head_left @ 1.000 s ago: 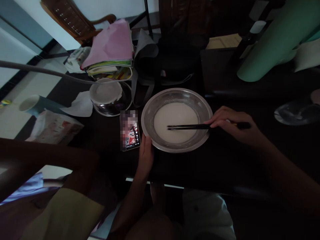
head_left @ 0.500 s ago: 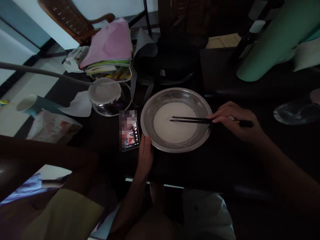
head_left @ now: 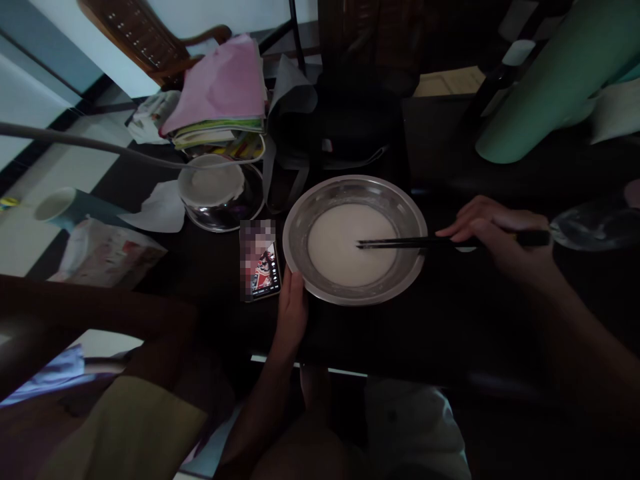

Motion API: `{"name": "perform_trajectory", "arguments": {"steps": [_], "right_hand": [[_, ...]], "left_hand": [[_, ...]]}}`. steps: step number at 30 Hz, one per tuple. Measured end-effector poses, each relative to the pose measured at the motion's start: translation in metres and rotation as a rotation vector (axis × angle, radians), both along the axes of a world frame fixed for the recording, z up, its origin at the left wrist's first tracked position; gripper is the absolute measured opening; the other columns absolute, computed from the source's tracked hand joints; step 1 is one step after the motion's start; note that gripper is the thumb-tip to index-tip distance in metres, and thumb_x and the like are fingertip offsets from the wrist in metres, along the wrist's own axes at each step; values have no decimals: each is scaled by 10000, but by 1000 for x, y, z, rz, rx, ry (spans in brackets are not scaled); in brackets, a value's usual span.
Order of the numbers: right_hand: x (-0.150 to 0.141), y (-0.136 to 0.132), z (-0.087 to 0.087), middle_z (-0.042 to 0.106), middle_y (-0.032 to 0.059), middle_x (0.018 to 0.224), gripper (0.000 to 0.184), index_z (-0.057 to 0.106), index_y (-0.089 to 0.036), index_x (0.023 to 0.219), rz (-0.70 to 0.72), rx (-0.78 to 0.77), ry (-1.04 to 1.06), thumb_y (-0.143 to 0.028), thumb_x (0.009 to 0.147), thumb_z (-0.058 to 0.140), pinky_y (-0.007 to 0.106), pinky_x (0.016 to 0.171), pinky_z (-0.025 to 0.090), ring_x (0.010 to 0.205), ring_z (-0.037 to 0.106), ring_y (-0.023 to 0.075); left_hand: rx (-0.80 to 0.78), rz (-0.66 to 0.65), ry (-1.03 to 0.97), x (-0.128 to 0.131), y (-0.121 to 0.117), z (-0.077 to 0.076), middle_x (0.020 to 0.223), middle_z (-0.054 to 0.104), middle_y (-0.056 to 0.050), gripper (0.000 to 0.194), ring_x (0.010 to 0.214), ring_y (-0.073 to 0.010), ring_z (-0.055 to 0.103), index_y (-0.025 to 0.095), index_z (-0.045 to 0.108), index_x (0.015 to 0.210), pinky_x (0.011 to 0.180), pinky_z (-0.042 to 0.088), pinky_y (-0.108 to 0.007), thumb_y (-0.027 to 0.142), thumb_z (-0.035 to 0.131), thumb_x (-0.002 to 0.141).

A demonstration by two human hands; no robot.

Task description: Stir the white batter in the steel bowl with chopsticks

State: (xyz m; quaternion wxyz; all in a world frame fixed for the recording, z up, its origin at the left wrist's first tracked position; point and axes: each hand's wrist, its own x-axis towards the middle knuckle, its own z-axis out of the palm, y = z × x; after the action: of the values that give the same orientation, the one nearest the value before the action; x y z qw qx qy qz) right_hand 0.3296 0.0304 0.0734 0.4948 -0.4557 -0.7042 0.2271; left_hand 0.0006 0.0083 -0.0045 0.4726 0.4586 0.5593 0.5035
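Note:
A wide steel bowl (head_left: pixel 415 267) stands on the dark table, with a smooth white liquid (head_left: pixel 345 260) in its bottom. My left hand (head_left: pixel 293 303) grips the bowl's near left rim, its fingers partly hidden below the edge. In my right hand (head_left: pixel 493 230) are black chopsticks (head_left: pixel 415 243), held nearly level across the right rim. Their tips lie close together at the middle of the white liquid. Just left of the bowl lies a lit phone (head_left: pixel 263 267), its picture partly blurred out.
Behind the phone sit a steel pot (head_left: pixel 215 200) and a stack of books and papers (head_left: pixel 220 87). A teal cup (head_left: pixel 75 207) and a patterned packet (head_left: pixel 110 250) lie left. A green cylinder (head_left: pixel 540 100) and a clear bottle (head_left: pixel 585 223) are at right. Another person's sleeve (head_left: pixel 125 427) shows lower left.
My right hand has moved right, drawing the chopsticks with it; their tips shifted from left of the liquid's middle and closed together. My left hand stays on the rim.

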Motion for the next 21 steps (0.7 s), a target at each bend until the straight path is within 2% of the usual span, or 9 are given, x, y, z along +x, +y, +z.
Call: {"name": "perform_trajectory", "arguments": {"steps": [2,6,8,11,14,17,19,21], "right_hand": [[-1,0,0,800,27,799,322,770,-276,736,33,-18,10,-240,1009,604,386,691,562,765,705,203],[-5,3,-4,851,5,918,177,808,-304,872,141,43,-119,-212,958,683,379,725,574,877,715,219],[-4,3,-5,850,5,930,157,806,-309,879,105,80,-141,-213,944,701,397,759,573,889,710,227],[2,2,-5,808,11,835,282,778,-302,775,-3,38,-25,-247,1005,624,400,738,565,813,698,217],[1,0,-5,802,7,814,324,773,-301,749,54,-16,10,-268,1023,603,386,696,566,782,702,209],[-4,1,-6,843,-9,897,199,803,-324,856,148,-3,-78,-249,981,669,381,722,579,860,719,217],[-4,2,-6,848,-4,932,166,808,-327,889,125,21,-106,-237,964,690,389,758,582,893,722,220],[-1,2,-5,827,8,885,207,797,-314,831,47,28,-63,-247,979,669,397,757,578,853,721,215]], "left_hand": [[-3,-3,-7,0,0,1,1585,601,-77,580,1556,-289,463,264,623,1475,1329,296,-444,622,506,1033],[-5,-8,10,1,-1,4,1601,583,-95,593,1556,-292,460,239,624,1471,1328,293,-430,625,500,1038],[-6,-8,12,1,-2,4,1602,580,-99,582,1554,-295,461,238,622,1471,1326,298,-444,613,491,1046],[-7,5,12,0,-2,2,1571,610,-105,555,1552,-314,462,234,643,1447,1319,315,-466,591,526,1038],[-22,-4,-5,0,-1,-2,1582,601,-88,542,1564,-308,448,255,640,1450,1326,305,-457,589,527,1039],[-32,-8,-31,-1,-1,-4,1606,577,-63,545,1564,-294,450,292,613,1480,1331,294,-463,603,489,1050],[-32,-8,-32,-1,-1,-4,1605,577,-65,541,1565,-297,447,299,609,1485,1328,300,-478,599,487,1052],[-28,-8,-30,0,-1,-2,1591,590,-75,529,1558,-305,455,293,622,1472,1324,306,-492,589,491,1054]]}}
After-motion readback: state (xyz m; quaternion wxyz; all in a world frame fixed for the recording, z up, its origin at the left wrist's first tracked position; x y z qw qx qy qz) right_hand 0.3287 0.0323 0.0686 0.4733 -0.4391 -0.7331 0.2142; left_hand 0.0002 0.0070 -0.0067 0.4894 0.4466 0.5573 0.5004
